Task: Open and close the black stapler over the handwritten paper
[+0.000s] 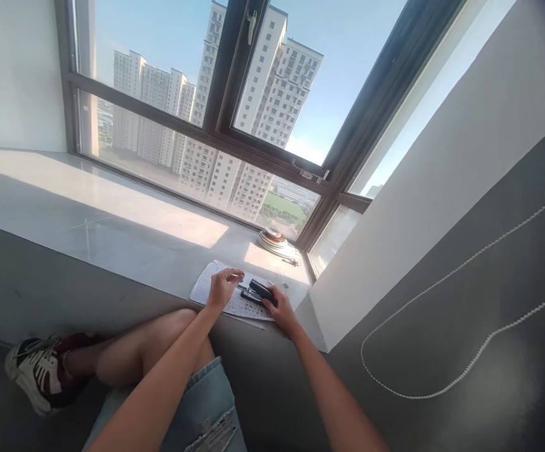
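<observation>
A printed sheet of paper (209,285) lies on the windowsill (88,213) near its front edge. On the paper rests a black stapler (259,292), its top arm lifted open. My right hand (279,309) grips the stapler's near end. My left hand (224,285) hovers just left of the stapler, fingers curled in a pinch at its front; what they hold is too small to make out.
A round stack of metal discs (275,242) sits in the sill's far right corner by the window frame (228,135). A grey wall (465,251) with a white bead chain (446,276) rises on the right. My bent knee (159,339) and sneaker (37,370) lie below the sill.
</observation>
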The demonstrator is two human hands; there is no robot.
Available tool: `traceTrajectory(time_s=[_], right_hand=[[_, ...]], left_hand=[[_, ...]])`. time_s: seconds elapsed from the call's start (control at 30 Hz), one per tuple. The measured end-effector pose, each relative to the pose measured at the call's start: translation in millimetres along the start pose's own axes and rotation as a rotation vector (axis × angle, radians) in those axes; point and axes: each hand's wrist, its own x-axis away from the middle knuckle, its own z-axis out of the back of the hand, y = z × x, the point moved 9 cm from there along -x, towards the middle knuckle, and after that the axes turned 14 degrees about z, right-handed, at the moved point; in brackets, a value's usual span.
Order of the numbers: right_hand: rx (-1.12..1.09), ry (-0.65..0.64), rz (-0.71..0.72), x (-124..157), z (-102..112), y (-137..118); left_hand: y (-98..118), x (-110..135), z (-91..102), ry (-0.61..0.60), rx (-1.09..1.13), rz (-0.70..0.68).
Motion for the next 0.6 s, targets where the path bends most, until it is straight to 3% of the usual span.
traceTrajectory(time_s=[0.27, 0.6], right_hand=[[0.022, 0.009, -0.013, 2, 0, 4], [0.009, 0.001, 0.019, -1, 1, -3]], left_hand=[[-13, -1, -4.3, -0.034, 0.038, 0.099], [9, 5, -16.6, -0.119, -0.233, -0.154]])
